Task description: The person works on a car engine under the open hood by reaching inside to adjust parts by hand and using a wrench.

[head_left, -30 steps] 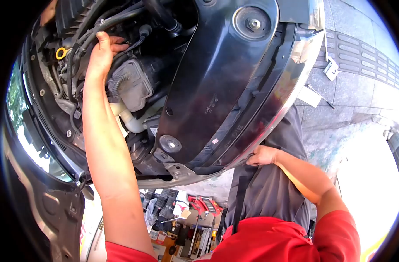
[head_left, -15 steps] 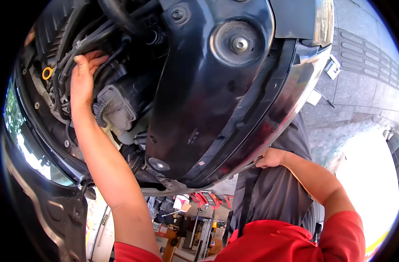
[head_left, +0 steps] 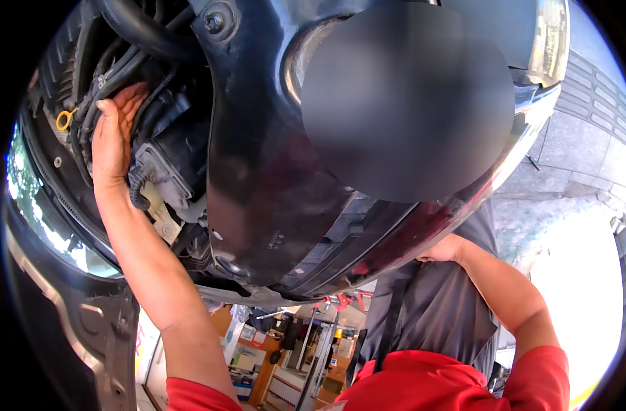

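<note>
My left hand (head_left: 114, 140) reaches into the engine bay with its fingers stretched out and its thumb apart. The fingertips go into a dark gap beside black hoses (head_left: 138, 31) and cables, and I see nothing held. Near the wrist are a ribbed black conduit (head_left: 138, 188) and a grey plastic housing (head_left: 163, 175). A yellow ring handle (head_left: 65, 120) stands left of the hand. My right hand (head_left: 443, 250) is closed at the lower edge of the car's front bumper (head_left: 395, 250), in front of the trouser leg. Its fingertips are partly hidden, and what they grip does not show.
A glossy dark panel (head_left: 272, 185) spans the car's front; a blurred round patch covers part of it. The raised hood (head_left: 87, 322) is at lower left. Shelves and tools (head_left: 306, 349) stand behind under the car's edge. Paving (head_left: 586, 137) lies to the right.
The view has shifted, so the panel and engine bay appear further left and the bumper further right. The blurred patch has appeared. My right hand's fingers are more hidden by the bumper edge.
</note>
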